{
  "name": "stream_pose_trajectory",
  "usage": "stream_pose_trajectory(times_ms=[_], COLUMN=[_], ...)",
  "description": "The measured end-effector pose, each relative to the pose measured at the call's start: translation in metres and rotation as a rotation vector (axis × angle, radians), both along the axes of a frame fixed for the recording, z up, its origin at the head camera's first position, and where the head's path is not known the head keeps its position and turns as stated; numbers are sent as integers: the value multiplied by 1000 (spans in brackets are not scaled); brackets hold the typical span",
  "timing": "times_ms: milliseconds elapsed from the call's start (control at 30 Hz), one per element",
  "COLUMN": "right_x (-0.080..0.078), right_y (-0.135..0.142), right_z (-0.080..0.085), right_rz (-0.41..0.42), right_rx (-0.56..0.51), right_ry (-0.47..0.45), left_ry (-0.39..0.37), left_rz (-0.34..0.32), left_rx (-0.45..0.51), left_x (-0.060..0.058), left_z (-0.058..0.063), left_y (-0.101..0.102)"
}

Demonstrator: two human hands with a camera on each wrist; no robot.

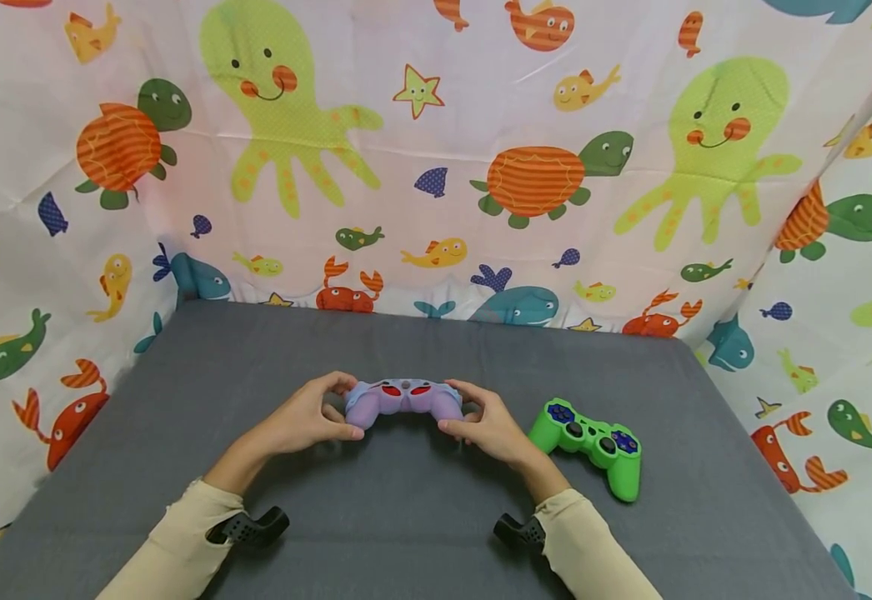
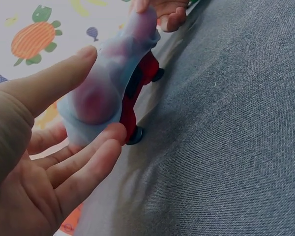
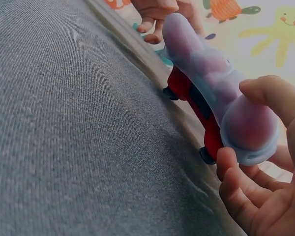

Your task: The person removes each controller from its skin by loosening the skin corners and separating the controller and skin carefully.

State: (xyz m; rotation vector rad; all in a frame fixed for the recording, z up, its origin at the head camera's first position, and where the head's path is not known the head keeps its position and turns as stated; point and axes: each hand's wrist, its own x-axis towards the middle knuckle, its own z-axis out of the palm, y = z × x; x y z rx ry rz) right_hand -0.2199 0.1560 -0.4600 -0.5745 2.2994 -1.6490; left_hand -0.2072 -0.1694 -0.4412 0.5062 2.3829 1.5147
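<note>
Both hands hold a game controller in a lilac and pale blue sleeve (image 1: 403, 398) just above the table's middle. My left hand (image 1: 314, 414) pinches its left end between thumb and fingers; my right hand (image 1: 490, 423) does the same at the right end. Small red patches show on its top in the head view. In the wrist views, the soft sleeve (image 2: 91, 98) wraps one side, while the red controller body (image 3: 212, 140) with dark triggers stays bare on the other. Right of my right hand lies a bright green controller (image 1: 599, 442) with dark blue buttons and black sticks.
A grey cloth (image 1: 376, 517) covers the table. Behind and at both sides hangs a white curtain (image 1: 406, 183) printed with sea animals. Each wrist carries a black camera mount (image 1: 256, 527) poking out from a cream sleeve (image 1: 188, 537).
</note>
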Motion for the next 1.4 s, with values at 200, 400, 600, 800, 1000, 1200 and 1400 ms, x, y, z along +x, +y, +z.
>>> stream_pose_trajectory(times_ms=[200, 400, 600, 800, 1000, 1200, 1400], right_x=[0, 1, 0, 3, 6, 2, 1], right_y=[2, 3, 4, 3, 3, 3, 0], right_z=[0, -1, -3, -8, -13, -8, -6], right_rz=[36, 115, 109, 90, 84, 55, 47], right_rx=[5, -8, -46, -78, -78, -88, -87], right_ry=[11, 26, 9, -8, -18, -8, -15], left_ry=[33, 36, 24, 33, 23, 88, 79], left_rz=[16, 43, 44, 79, 106, 108, 120], left_rx=[-26, -69, -69, -89, -126, -148, -176], left_x=[-1, 2, 2, 7, 11, 6, 6], left_z=[-1, 0, 3, 1, -5, -4, 1], left_y=[2, 3, 5, 7, 7, 9, 9])
